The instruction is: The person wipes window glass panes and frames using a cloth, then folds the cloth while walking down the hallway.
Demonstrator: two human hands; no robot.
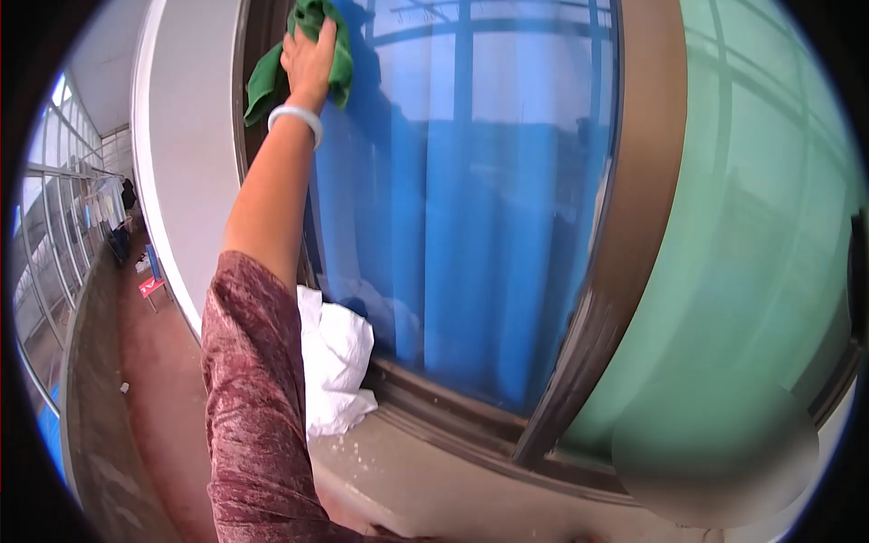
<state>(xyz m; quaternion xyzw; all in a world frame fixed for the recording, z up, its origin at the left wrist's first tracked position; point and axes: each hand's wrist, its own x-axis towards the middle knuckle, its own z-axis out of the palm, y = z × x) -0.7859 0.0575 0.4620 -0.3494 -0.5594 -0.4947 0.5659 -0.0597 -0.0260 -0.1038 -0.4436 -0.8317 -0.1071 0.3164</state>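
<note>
High on the left side of the window, my left hand (310, 65) is closed on a green cloth (263, 83). The cloth lies against the blue-looking glass pane (471, 208) and the dark frame beside it, with folds hanging on both sides of my fingers. A pale bracelet (297, 116) circles my left wrist, above a maroon velvety sleeve (253, 398). White crumpled cloth or paper (335, 362) rests at the lower left corner of the window, partly behind my arm. My right hand is out of view.
A brown frame post (647, 136) separates the blue pane from a green pane (751, 199). Below runs the sill (425, 480). On the left, a reddish walkway (167, 398) has a small red stool (151, 287) beside a low wall (90, 362). The lower right is blurred.
</note>
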